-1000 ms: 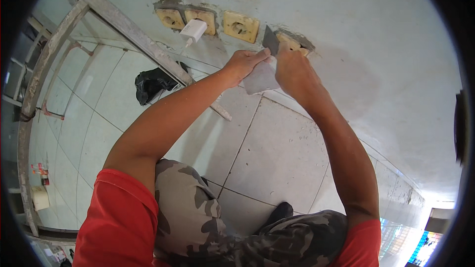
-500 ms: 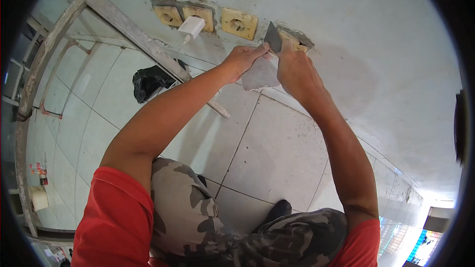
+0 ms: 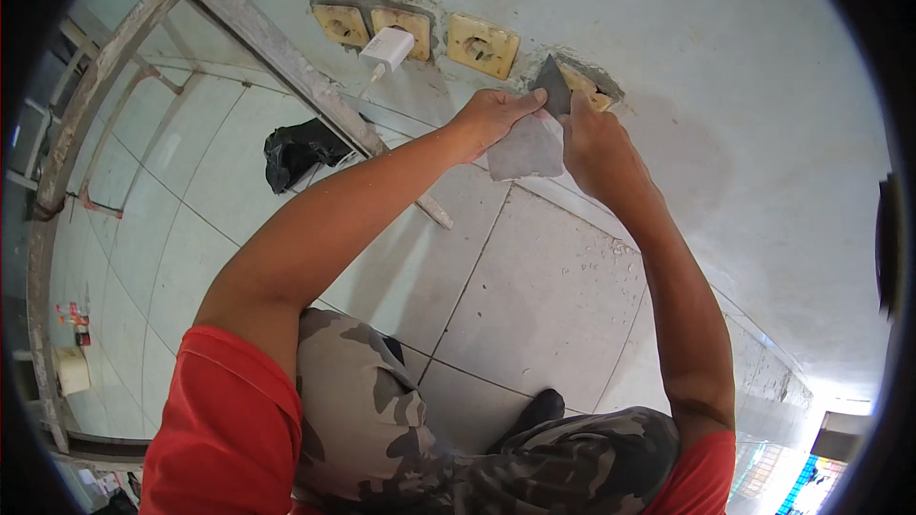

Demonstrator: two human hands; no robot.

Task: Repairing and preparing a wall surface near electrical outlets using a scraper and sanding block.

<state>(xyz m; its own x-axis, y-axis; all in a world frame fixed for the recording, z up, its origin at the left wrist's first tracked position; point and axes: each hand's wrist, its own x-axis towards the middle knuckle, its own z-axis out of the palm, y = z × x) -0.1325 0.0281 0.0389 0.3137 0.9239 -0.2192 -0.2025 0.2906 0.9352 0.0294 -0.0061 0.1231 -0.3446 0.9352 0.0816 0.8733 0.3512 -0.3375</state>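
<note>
My left hand (image 3: pixel 496 121) pinches a grey sheet that looks like sandpaper (image 3: pixel 528 151), thumb on top. The sheet's darker, pointed upper part (image 3: pixel 551 86) stands up against the wall beside the rightmost socket (image 3: pixel 593 91). That yellowed socket sits in rough grey mortar and is partly covered by my right hand (image 3: pixel 608 148). The right index finger reaches to the socket's face, while the other fingers curl in; whatever they hold is hidden. Just left of the hands is another yellowed wall socket (image 3: pixel 483 46).
Further left, two more sockets (image 3: pixel 340 25) sit in grey mortar, one with a white charger (image 3: pixel 386 48) plugged in. A worn ladder-like frame (image 3: pixel 258 38) leans at the left. A black plastic bag (image 3: pixel 303 148) lies on the tiled floor (image 3: pixel 534 277), where small crumbs are scattered.
The whole view has shifted slightly, so the wall and sockets appear further right. Both hands keep nearly the same place at the rightmost socket, with the sheet still in the left.
</note>
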